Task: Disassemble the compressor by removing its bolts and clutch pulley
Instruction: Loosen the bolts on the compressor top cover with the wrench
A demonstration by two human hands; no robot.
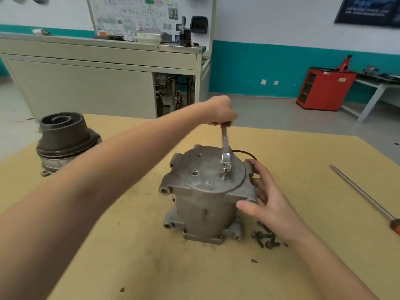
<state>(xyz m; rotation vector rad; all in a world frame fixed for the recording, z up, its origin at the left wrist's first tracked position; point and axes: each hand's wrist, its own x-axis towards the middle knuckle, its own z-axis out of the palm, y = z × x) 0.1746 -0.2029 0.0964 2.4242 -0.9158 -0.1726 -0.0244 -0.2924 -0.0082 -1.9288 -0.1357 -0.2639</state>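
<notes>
The grey metal compressor (203,204) stands upright in the middle of the tan table (151,267). A wrench (225,148) rises from a bolt (224,173) on the compressor's top plate. My left hand (221,111) grips the wrench's upper end, fist blurred by motion. My right hand (265,198) holds the compressor's right side, thumb on the front flange and fingers wrapped behind. Two empty bolt holes show on the top plate. Several loose bolts (266,237) lie on the table by the compressor's right foot.
A dark round housing part (62,139) sits at the table's far left. A long screwdriver (363,195) with an orange handle lies at the right edge. Beyond the table stand a beige cabinet (97,83) and a red tool cart (324,89).
</notes>
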